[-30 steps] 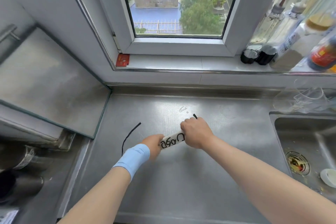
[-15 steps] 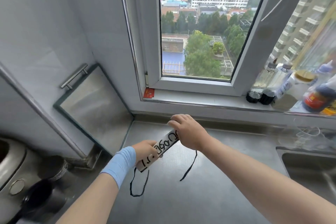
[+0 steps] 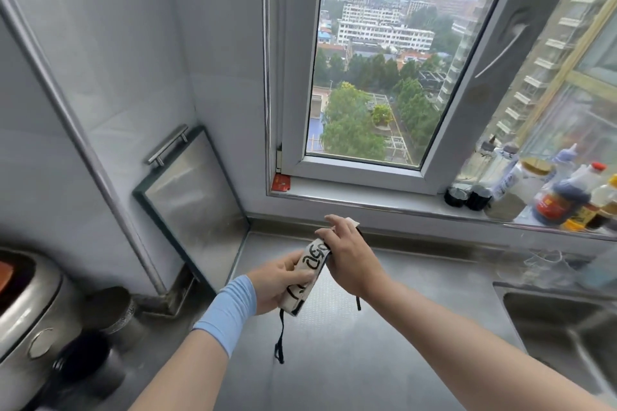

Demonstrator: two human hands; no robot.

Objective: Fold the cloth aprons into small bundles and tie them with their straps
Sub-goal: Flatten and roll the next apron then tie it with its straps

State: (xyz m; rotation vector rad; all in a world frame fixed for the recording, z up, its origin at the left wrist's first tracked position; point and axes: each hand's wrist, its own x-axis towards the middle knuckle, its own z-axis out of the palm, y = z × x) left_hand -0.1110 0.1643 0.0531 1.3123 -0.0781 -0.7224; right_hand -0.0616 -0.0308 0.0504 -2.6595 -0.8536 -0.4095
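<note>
Nearest, at 6 o'clock under the bundle: one black strap [image 3: 279, 334], dangling loose above the steel countertop [image 3: 334, 374], not yet wound.

Just beyond it, at 7 o'clock: the left hand [image 3: 283, 280], with a blue wristband [image 3: 230, 314] behind it, fingers and thumb curled round the lower end of the rolled apron bundle [image 3: 312, 264]. Held in the air, clear of the counter, slanting from 7 towards 1 o'clock.

At the 1 o'clock end: the right hand [image 3: 350, 260], wrapped over the upper part of the roll, forefinger lifted off. A second strap end [image 3: 358, 302] hanging just below that wrist.

Judging by this: folding done, tying in hand.

- Keep the left grip firm to stop the roll springing open.
- Free only the right fingers, catch one hanging strap, and wind it round the middle of the roll, not near an end.
- Pull snug after each turn.
- Bring both strap ends to one side before knotting.
- Work above the counter, away from the sink [image 3: 554, 320] at 3 o'clock.

Farther off:
- At 10 o'clock, a handled board [image 3: 197, 207] leaning on the wall.
- At 2 o'clock on the window sill, sauce bottles [image 3: 561, 200], well apart from the work.
</note>
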